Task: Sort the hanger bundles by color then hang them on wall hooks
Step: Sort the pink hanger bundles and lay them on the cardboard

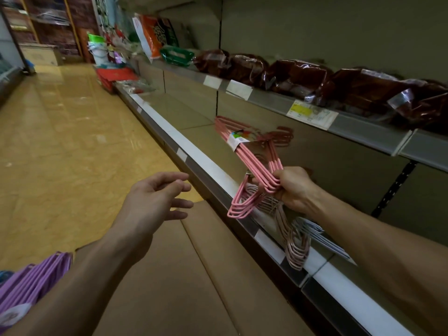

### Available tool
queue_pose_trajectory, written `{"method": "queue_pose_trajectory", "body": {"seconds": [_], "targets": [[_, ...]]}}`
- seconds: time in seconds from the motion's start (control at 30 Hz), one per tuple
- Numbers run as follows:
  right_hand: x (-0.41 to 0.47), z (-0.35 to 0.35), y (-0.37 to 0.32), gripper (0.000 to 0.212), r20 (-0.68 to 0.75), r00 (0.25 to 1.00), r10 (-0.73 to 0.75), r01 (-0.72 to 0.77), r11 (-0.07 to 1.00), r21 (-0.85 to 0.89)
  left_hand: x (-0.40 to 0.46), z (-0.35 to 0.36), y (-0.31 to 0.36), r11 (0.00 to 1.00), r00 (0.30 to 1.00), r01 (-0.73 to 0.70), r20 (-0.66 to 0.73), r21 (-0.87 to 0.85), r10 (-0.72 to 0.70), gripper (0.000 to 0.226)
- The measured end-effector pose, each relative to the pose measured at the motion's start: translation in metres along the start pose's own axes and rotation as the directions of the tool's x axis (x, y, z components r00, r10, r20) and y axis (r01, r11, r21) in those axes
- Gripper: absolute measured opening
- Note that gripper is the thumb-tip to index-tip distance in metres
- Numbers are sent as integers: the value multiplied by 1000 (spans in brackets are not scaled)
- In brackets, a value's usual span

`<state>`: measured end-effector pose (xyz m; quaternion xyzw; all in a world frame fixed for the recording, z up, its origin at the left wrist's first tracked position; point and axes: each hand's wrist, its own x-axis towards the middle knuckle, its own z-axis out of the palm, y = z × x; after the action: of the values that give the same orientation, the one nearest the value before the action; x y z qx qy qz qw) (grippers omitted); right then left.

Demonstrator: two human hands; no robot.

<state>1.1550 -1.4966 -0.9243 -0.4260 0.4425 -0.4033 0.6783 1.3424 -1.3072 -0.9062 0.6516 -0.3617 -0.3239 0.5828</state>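
The pink hanger bundle (254,163) is held by the right hand (294,187), pointing up-left; the left hand (155,197) is spread wide nearby.

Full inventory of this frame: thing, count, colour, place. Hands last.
pink hangers: one bundle, pink, held over lower shelf
pale hangers: one bundle, pale pink, lower shelf edge
purple hangers: one bundle, purple, bottom left
box: one, brown cardboard, floor by shelf
bags: several, dark red, upper shelf
basket: one, green, upper shelf
left hand: open, over box
right hand: grips pink hangers
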Motion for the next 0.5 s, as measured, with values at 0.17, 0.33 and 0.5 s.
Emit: {"method": "queue_pose_trajectory", "body": {"seconds": [0.17,0.33,0.5], "targets": [[-31,20,16,24,153,985,85,-80,996,-38,-1,-30,2,995,995,87,-54,-56,-90,21],[-69,48,38,29,326,933,151,-134,988,-73,4,-51,3,959,959,198,-164,-201,-232,29],[-105,76,55,28,491,855,167,-161,985,-55,5,-65,1,867,888,273,-236,-418,-393,47]]}}
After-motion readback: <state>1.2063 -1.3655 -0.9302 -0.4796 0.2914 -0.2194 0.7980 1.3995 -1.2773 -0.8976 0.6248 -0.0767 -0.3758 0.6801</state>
